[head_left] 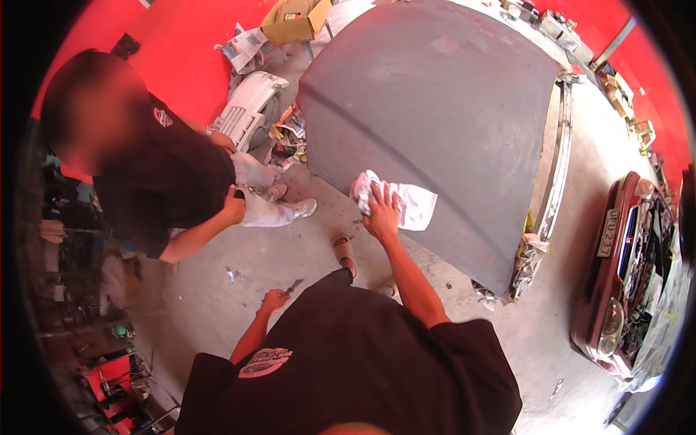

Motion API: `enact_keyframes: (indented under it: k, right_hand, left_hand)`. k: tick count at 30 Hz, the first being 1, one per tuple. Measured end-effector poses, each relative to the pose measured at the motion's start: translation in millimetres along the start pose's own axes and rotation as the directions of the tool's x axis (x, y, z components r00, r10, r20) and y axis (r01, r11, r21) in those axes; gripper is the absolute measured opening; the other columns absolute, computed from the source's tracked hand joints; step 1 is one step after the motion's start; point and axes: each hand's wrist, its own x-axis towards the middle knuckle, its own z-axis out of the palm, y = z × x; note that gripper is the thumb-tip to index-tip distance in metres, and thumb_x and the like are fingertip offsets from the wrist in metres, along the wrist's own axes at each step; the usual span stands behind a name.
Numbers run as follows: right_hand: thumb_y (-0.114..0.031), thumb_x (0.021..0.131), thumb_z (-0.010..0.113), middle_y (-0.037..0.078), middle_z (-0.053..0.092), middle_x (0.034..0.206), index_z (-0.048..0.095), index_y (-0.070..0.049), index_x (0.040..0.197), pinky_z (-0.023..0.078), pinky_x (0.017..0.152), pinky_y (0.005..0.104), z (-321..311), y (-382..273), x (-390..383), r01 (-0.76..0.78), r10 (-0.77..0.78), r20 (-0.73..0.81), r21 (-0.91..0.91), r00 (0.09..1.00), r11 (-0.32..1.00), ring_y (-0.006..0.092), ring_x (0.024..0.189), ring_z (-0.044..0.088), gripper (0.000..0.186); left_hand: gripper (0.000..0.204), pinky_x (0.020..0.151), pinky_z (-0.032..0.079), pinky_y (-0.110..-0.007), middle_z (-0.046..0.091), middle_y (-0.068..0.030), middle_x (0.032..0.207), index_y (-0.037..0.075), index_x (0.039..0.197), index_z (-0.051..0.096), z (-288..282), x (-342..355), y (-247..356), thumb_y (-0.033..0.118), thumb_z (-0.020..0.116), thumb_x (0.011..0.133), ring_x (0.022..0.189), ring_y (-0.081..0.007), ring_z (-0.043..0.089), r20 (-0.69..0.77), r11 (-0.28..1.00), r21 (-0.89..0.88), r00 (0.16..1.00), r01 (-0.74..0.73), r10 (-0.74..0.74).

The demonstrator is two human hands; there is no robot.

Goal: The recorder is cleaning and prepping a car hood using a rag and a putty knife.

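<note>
My right hand [384, 212] presses a white cloth [418, 206] onto the grey car hood [428, 94], near the hood's edge closest to me. Its fingers rest over the bunched left part of the cloth, while a loose flap spreads to the right. Low at my left side, my left hand [275, 299] is closed around one end of a thin dark tool [295, 286]. That tool looks like a narrow flat blade; its exact kind is too small to make out. It points away from the hood's surface, over the floor.
Another person [167, 167] stands at the left, close to the hood. Behind are a pale bumper-like part [246, 109] and a cardboard box [296, 20]. Crumpled masking paper [531, 257] hangs at the hood's right corner. A dark red car front [616, 268] stands at the right.
</note>
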Motion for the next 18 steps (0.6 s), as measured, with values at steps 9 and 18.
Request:
enact_keyframes:
  k: [9,18]
  right_hand:
    - [-0.041,0.081,0.067,0.014,0.040,0.151,0.059,0.003,0.128,0.018,0.118,0.0511,-62.4,120.9,-121.7,-0.672,0.576,-0.419,-0.119,0.702,0.731,0.0425,0.141,0.029,0.065]
    - [-0.054,0.086,0.060,0.011,0.020,0.162,0.059,-0.001,0.131,0.009,0.120,0.0516,-29.4,62.3,-34.3,-0.560,0.550,-0.109,-0.212,0.828,0.801,0.0377,0.149,0.011,0.070]
  left_hand:
    - [0.030,0.065,0.054,-0.038,0.071,-0.0149,0.081,0.003,0.090,0.070,46.6,24.2,13.8,0.032,0.073,0.083,0.073,-0.0267,0.070,-0.227,0.965,-0.185,0.963,-0.186,0.143]
    - [0.030,0.067,0.050,-0.040,0.069,-0.0145,0.078,0.002,0.091,0.069,33.7,41.3,43.7,0.031,0.072,0.084,0.072,-0.0267,0.066,-0.232,0.965,-0.261,0.973,-0.041,-0.021]
